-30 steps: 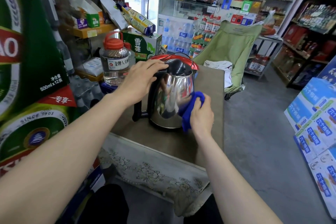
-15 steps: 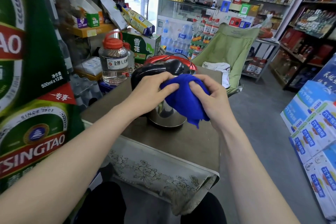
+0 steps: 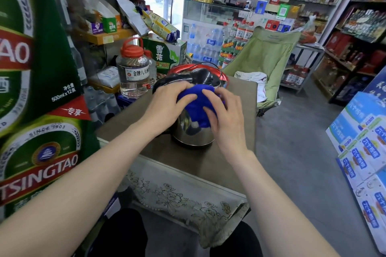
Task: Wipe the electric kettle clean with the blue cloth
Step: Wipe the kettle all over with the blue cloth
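On the brown counter [image 3: 236, 115] right in front of you stands the shiny stainless-steel electric kettle [image 3: 193, 131], upright, black handle [image 3: 167, 82] swung round to your left and a red-rimmed lid [image 3: 221, 74] up top, and both your hands are on the bunched, deep-blue cloth [image 3: 197, 105] pressed against its upper wall. Your left hand [image 3: 167, 106] is curled, fingertips hooked into the near-left edge of the cloth; your right hand [image 3: 226, 113] is half closed, fingers spread over the other side of it, pinning it to the steel. Neither hand grips the kettle itself, so watch that: polished metal like this looks slick, and an empty kettle is probably light enough to skate or tip if you push sideways. My call is to steady it by the black handle, the one part that looks grippy, and let the cloth do the rubbing. The cloth is soft and floppy, so keep it wadded or it will slide off your palm. As for looks, the lower body gleams like a mirror, throwing back dark reflections, with no obvious smears where it shows; the upper front is hidden under the cloth and your hands, so I cannot judge it.
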### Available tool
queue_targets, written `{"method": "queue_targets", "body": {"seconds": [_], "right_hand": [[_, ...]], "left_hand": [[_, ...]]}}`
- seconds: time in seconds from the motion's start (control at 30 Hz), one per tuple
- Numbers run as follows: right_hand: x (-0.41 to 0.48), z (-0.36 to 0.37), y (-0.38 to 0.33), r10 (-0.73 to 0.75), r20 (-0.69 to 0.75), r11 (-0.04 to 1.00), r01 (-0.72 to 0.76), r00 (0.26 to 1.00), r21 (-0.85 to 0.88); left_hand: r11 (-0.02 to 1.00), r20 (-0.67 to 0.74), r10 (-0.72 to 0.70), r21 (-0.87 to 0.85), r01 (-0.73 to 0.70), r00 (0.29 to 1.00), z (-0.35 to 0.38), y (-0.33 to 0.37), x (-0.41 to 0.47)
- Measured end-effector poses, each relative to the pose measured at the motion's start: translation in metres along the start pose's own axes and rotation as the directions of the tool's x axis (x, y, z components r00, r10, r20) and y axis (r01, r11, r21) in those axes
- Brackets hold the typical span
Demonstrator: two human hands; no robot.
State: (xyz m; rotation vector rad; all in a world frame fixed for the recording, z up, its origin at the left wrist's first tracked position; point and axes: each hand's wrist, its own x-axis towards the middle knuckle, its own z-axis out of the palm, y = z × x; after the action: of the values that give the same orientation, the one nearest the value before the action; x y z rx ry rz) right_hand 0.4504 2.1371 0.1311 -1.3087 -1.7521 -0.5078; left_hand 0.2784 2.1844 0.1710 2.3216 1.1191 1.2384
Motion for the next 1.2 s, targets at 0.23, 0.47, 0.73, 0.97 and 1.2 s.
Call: {"method": "queue_targets", "body": {"seconds": [0.23,0.47,0.73,0.97,1.2], "right_hand": [[-0.008,0.033,0.023,-0.24,0.1,0.934,0.258,0.966,-0.247],[-0.035,0.034,0.048,-0.347,0.12,0.908,0.365,0.93,-0.205],[-0.018,0.049,0.024,-0.349,0.138,0.906,0.371,0.927,-0.202],[-0.008,0.029,0.047,-0.301,0.099,0.932,0.315,0.948,-0.181],[-0.033,0.054,0.033,-0.581,0.349,0.741,0.655,0.736,-0.148]], "left_hand": [[0.933,-0.038,0.043,0.36,-0.027,0.998,-0.008,-0.01,0.035],[0.958,0.075,0.01,0.285,-0.031,0.997,-0.006,-0.031,0.038],[0.957,0.08,0.035,0.286,-0.056,0.996,-0.009,-0.04,0.039],[0.952,0.13,0.075,0.287,-0.11,0.989,-0.01,-0.043,0.043],[0.953,0.158,0.101,0.268,-0.141,0.982,-0.018,-0.049,0.045]]}}
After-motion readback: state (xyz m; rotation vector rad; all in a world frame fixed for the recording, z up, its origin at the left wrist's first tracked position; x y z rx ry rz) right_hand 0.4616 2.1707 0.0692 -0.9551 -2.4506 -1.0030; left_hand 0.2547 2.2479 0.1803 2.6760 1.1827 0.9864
